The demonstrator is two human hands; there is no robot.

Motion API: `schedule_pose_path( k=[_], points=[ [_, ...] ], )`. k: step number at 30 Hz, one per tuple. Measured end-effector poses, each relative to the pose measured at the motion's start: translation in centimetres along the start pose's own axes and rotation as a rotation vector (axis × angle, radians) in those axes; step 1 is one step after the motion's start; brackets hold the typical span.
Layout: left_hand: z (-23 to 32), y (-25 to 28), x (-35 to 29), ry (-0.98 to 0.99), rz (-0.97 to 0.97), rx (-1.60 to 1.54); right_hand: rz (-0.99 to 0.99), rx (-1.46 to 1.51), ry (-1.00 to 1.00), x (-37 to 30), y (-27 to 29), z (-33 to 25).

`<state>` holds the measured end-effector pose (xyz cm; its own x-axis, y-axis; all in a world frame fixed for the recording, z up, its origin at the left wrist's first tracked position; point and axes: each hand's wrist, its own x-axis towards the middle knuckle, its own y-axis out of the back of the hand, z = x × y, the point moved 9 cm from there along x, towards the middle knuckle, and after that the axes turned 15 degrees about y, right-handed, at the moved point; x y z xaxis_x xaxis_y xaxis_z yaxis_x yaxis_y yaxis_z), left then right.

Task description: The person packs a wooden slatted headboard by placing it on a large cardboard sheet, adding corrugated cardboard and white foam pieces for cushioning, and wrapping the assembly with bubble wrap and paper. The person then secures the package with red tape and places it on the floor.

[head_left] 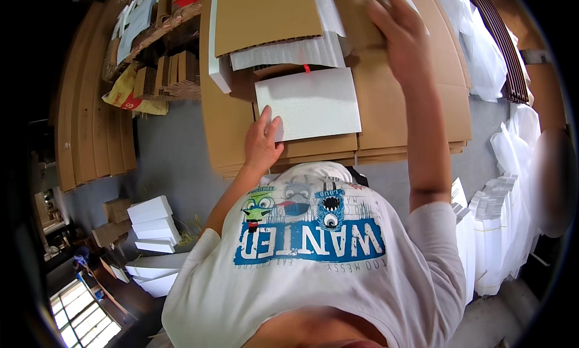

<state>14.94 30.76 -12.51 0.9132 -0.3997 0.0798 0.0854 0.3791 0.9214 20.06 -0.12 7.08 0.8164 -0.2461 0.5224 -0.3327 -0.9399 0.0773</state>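
A white foam board lies on flat brown cardboard in front of me. My left hand rests at the board's lower left corner, fingers stretched out along its edge. Behind the board is a packed stack with a brown cardboard sheet on top, whitish foam wrap under it and a white foam strip at its left. A small red piece shows between stack and board. At the upper right, my right hand is slightly blurred, fingers apart, beside the edge of a white sheet.
Long cardboard pieces stand at the left, near a rack with folded cardboard. White foam blocks are piled at the lower left. Clear plastic wrap and bundled white foam strips lie at the right.
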Motion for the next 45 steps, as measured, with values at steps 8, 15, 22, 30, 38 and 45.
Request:
schedule_pose_path(
  k=[8,15,22,30,38,45],
  points=[
    [-0.7,3.1,-0.1,-0.157,0.147,0.009,-0.03,-0.589,0.252,1.7,-5.2,-0.1],
    [0.6,7.3,-1.1,-0.23,0.058,0.012,-0.232,-0.036,-0.624,-10.8,-8.6,13.2],
    [-0.3,9.9,1.8,-0.21,-0.013,0.074,-0.431,-0.109,-0.608,-7.8,-9.4,10.8],
    [0.4,11.4,5.4,-0.204,-0.078,0.088,-0.578,-0.434,-0.369,-4.5,-8.8,4.0],
    [-0.3,10.0,9.6,-0.129,0.075,0.15,-0.696,-1.032,0.272,-2.9,-12.1,-2.1],
    [-0.5,13.7,9.1,-0.075,0.534,-0.027,-0.904,-1.255,0.248,-2.7,-12.9,4.4]
  ],
)
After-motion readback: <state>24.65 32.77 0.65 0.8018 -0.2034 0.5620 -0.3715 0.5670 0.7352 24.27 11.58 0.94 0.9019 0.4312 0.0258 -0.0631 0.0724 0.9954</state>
